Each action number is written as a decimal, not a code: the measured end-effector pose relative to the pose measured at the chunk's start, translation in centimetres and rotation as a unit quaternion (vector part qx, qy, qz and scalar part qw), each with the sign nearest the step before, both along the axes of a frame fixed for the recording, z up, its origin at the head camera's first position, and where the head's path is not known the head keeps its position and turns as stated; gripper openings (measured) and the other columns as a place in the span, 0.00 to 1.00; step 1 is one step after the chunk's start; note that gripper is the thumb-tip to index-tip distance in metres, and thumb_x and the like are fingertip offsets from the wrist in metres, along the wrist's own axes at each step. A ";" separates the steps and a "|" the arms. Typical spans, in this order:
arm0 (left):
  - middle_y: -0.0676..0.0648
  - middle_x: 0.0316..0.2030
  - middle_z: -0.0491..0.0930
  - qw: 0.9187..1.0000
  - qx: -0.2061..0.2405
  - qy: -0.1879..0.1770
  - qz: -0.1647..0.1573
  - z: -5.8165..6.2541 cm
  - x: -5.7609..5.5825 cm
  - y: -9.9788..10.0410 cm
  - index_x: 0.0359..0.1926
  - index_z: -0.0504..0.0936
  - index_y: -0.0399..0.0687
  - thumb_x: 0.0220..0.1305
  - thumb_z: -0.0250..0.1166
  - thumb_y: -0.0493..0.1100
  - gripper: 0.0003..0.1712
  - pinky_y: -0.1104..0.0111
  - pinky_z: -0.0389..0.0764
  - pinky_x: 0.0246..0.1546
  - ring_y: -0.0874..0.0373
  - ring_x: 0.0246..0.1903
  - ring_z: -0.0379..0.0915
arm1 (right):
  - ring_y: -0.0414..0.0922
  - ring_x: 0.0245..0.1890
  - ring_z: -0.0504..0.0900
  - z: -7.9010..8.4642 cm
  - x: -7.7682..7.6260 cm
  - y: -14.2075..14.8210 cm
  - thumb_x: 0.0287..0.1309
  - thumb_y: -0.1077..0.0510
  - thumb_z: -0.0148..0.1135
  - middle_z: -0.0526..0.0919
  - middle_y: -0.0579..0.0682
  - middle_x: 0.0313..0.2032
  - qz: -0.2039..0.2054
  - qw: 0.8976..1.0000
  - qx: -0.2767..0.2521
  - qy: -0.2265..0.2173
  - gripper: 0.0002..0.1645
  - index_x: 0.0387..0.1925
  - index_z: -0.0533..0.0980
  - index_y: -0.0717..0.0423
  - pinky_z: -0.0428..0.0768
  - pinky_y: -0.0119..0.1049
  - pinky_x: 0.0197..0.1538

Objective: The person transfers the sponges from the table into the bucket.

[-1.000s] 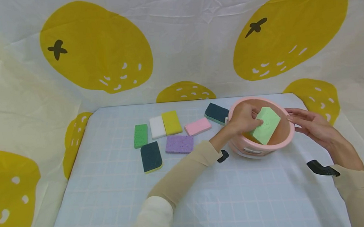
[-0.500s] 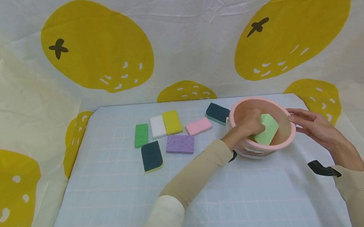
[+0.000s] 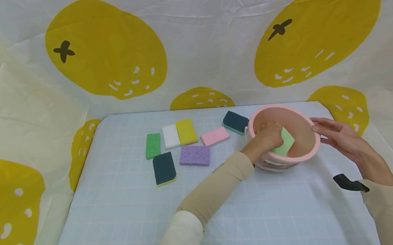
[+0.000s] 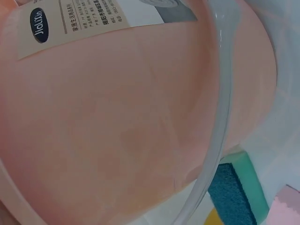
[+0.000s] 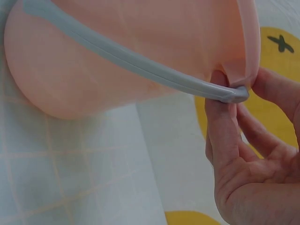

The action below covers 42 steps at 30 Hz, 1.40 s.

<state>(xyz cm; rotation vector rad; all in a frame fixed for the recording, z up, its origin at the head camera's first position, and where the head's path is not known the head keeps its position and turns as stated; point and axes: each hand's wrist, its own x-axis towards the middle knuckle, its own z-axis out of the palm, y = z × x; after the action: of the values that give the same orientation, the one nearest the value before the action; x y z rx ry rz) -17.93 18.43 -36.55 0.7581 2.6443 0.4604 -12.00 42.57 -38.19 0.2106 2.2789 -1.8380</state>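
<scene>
Ahead of you hangs a slightly shiny off-white sheet (image 3: 209, 45) with shallow creases, printed with big mustard-yellow fruit shapes. You see a large rounded yellow fruit (image 3: 104, 46) at the upper left, marked with a dark cross and white flecks — and a slanted oval yellow fruit (image 3: 318, 36) at the upper right. A smaller domed yellow fruit (image 3: 202, 99) is cut off by the far edge of your pale blue, faintly gridded desk (image 3: 270, 221). To your left, a creased cream side sheet (image 3: 28, 111) carries more yellow fruit. Your light is soft, with a faint shadow along the desk's right side.
</scene>
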 end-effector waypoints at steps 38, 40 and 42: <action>0.56 0.33 0.84 0.886 0.458 -0.072 0.007 0.2 0.2 -9.0 0.47 0.88 0.42 0.70 0.69 0.42 0.10 0.79 0.79 0.37 0.70 0.32 0.77 | 0.28 0.48 0.81 -0.2 0.0 0.2 0.76 0.56 0.57 0.81 0.26 0.52 -0.003 1.000 -0.007 -0.002 0.20 0.64 0.79 0.37 0.84 0.26 0.43; 0.55 0.34 0.85 0.881 0.466 -0.076 0.012 0.1 0.2 -9.6 0.47 0.89 0.42 0.69 0.69 0.42 0.11 0.78 0.80 0.36 0.69 0.32 0.78 | 0.28 0.48 0.81 -0.2 0.0 0.2 0.76 0.56 0.57 0.81 0.26 0.52 -0.005 1.000 -0.007 -0.002 0.20 0.63 0.80 0.36 0.84 0.26 0.43; 0.54 0.34 0.86 0.878 0.471 -0.081 0.017 0.0 0.2 -10.3 0.48 0.88 0.41 0.68 0.70 0.42 0.12 0.76 0.81 0.34 0.68 0.32 0.79 | 0.28 0.48 0.81 -0.2 0.0 0.2 0.76 0.57 0.57 0.81 0.26 0.52 -0.005 1.000 -0.020 -0.001 0.20 0.62 0.80 0.37 0.84 0.26 0.43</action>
<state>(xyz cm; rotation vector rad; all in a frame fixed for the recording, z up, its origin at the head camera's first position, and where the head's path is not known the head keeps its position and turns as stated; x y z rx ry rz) -17.77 8.10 -36.55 0.8536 2.1673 1.7939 -12.05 42.72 -38.42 0.2176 2.2404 -1.8853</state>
